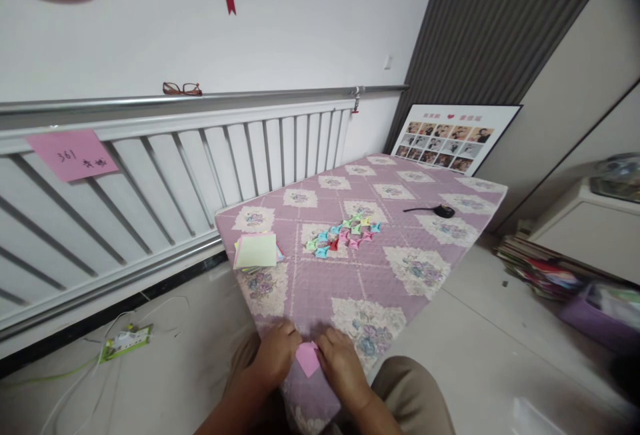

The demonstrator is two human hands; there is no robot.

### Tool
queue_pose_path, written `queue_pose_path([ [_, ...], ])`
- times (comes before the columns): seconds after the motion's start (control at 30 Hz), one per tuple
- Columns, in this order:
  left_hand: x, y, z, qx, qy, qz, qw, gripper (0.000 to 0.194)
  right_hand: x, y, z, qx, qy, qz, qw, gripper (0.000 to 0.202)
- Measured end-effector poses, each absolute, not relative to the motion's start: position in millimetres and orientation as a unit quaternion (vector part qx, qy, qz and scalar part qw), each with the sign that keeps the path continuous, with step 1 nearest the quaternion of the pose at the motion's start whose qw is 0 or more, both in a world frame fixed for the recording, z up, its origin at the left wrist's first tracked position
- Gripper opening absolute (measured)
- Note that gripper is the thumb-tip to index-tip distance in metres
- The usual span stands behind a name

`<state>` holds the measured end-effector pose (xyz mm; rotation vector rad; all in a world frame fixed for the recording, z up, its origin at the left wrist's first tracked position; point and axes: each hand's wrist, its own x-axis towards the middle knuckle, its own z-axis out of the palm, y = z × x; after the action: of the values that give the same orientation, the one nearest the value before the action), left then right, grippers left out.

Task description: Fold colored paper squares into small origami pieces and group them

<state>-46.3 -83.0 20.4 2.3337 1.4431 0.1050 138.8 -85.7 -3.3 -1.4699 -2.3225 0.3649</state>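
Note:
A small piece of folded pink paper [307, 360] lies at the near edge of the cloth-covered table, between my two hands. My left hand [277, 354] grips its left side with curled fingers. On the right side, my right hand [341, 363] is closed on the same paper, with the fingertips partly hidden. The paper has a pointed lower end and a folded top edge. Farther up the table sits a cluster of small folded paper pieces [344, 236] in green, blue, pink, red and yellow. To their left rests a stack of square paper sheets [257, 250], pale yellow on top.
A black round object with a strap [443, 211] lies on the table's right part. A white radiator [200, 168] runs along the left, with glasses [182, 89] on the pipe above. A photo board [453, 138] leans at the far end. A power strip [126, 342] is on the floor.

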Motion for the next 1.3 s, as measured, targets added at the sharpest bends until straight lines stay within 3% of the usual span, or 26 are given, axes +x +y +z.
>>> queue_pose_path([
  [0.2,-50,-97,10,0.864,0.491,0.036,0.106,0.019,147,-100,-12,-0.453,-0.88,-0.002,0.143,0.014],
  [0.33,-48,-109,4,0.868,0.493,0.008,0.061,0.029,152,-109,-10,-0.443,-0.883,-0.001,0.153,0.023],
  [0.7,-48,-140,-9,0.866,0.499,-0.013,0.037,0.045,137,-94,13,-0.546,-0.811,0.147,0.149,0.012],
  [0.83,-49,-146,-16,0.864,0.503,-0.004,0.025,0.046,127,-80,27,-0.558,-0.8,0.199,0.091,0.006],
  [1.13,-56,-155,-39,0.862,0.505,0.047,-0.012,0.051,115,-60,34,-0.568,-0.781,0.255,0.031,0.007],
  [1.3,-61,-154,-36,0.868,0.493,0.059,0.024,0.052,120,-60,35,-0.546,-0.773,0.318,0.057,0.011],
])
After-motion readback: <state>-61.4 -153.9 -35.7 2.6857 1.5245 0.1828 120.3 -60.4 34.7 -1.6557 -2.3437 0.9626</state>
